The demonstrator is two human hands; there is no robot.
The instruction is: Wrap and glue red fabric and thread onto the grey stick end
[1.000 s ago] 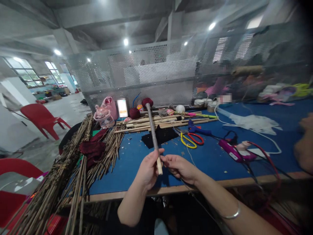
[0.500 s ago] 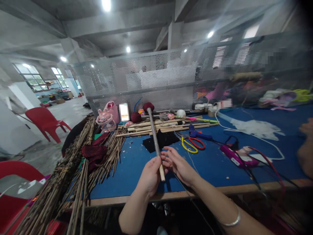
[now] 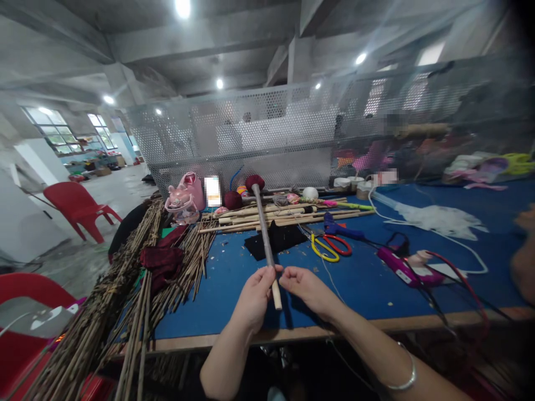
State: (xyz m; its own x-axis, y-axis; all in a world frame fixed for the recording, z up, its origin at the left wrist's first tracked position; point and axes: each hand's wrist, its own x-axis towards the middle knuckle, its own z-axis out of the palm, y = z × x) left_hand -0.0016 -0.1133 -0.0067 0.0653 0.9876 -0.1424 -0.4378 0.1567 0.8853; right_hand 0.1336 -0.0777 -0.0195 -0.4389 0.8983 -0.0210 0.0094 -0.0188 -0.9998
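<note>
My left hand (image 3: 253,298) grips a long thin stick (image 3: 264,240) near its lower end and holds it tilted up and away over the blue table (image 3: 363,278). A dark red yarn ball (image 3: 254,182) caps the stick's far tip. Just right of the stick, my right hand (image 3: 307,287) has its fingers pinched together, apparently on a thin thread that trails down past the table edge. A silver bangle (image 3: 403,380) circles my right wrist.
A heap of thin sticks (image 3: 125,301) with dark red cloth (image 3: 162,260) fills the table's left end. Behind lie bamboo rods (image 3: 288,214), black fabric (image 3: 278,238), yellow-and-red scissors (image 3: 330,247), a purple glue gun (image 3: 402,268), a pink jug (image 3: 186,196). Another person's arm (image 3: 524,262) is at right.
My right hand's fingers, spread against the stick half a second ago, have drawn back into a pinch. The stick stays in my left hand; the camera tilted slightly.
</note>
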